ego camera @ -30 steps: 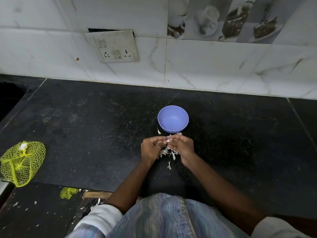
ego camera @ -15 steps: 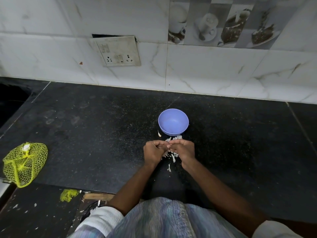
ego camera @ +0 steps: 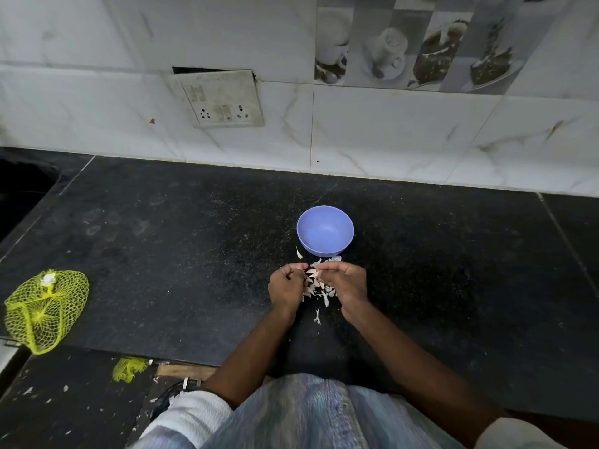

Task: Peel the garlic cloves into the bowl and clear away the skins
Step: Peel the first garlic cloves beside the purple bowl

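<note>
A garlic clove (ego camera: 311, 272) is pinched between the left hand (ego camera: 287, 286) and right hand (ego camera: 345, 283), just over the skins (ego camera: 319, 291), bowl (ego camera: 325, 230) right behind.

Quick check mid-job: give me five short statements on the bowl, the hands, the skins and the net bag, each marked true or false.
1. The purple bowl holds peeled cloves. False: it looks empty.
2. Both hands, left hand and right hand, work just in front of the bowl. True.
3. Garlic skins lie on the counter between the hands. True.
4. The yellow net bag sits right of the bowl. False: far left.
5. The bowl is overturned. False: upright.
</note>
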